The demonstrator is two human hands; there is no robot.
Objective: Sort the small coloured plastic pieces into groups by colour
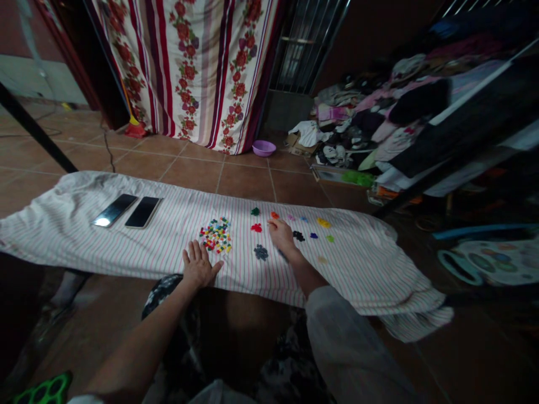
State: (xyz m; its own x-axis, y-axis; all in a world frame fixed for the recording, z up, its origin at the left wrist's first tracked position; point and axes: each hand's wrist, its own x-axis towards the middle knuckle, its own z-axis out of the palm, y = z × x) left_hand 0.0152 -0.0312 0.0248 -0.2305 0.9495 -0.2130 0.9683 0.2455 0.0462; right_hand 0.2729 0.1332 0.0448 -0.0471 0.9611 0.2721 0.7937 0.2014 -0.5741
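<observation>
My left hand (199,267) lies flat on the striped cloth (177,207), fingers spread, just below a mixed pile of small coloured pieces (217,235). My right hand (281,234) is closed, its fingertips between the red pile (256,228) and the orange pile (275,215); whatever it may hold is too small to make out. Around it are single-colour piles: dark green (255,211), grey (260,252), black (298,236), blue (314,235), yellow (324,223) and light green (330,239). Faint pink and light blue pieces lie farther back.
Two phones (114,210) (144,212) lie on the cloth at the left. Beyond the cloth are a floral curtain (202,73), a purple basin (264,148) and a red dustpan (136,130). Heaped clothes (337,120) fill the right side.
</observation>
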